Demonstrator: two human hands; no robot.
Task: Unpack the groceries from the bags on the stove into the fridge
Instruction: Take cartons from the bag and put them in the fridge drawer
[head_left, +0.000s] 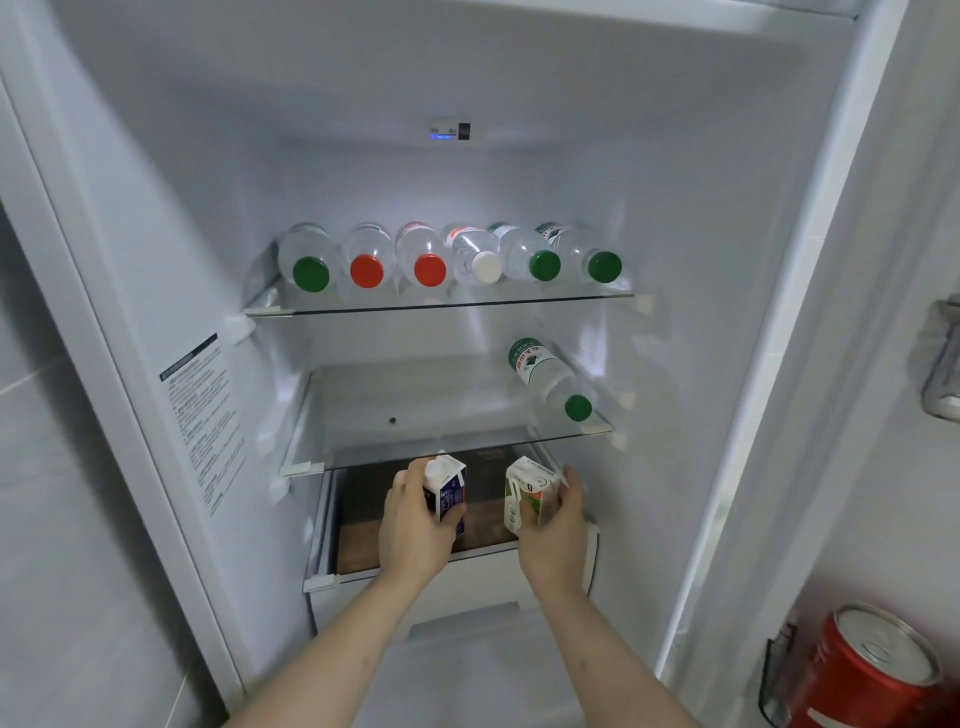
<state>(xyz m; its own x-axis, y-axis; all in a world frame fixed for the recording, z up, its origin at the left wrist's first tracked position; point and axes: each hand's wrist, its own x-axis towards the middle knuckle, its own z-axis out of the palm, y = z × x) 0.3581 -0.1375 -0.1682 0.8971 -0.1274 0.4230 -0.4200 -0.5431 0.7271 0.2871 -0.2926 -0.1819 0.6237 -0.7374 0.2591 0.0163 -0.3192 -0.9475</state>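
With a carton (448, 493) gripped upright in each hand, both sit just under the middle shelf (452, 447), so probably tuck them lower.

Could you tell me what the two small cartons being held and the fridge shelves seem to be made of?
The blue carton and the green carton look like coated paperboard: folded edges and printed, slightly glossy faces. The shelves, like the upper shelf, appear to be clear glass: see-through, with a greenish front edge and white, probably plastic, end clips.
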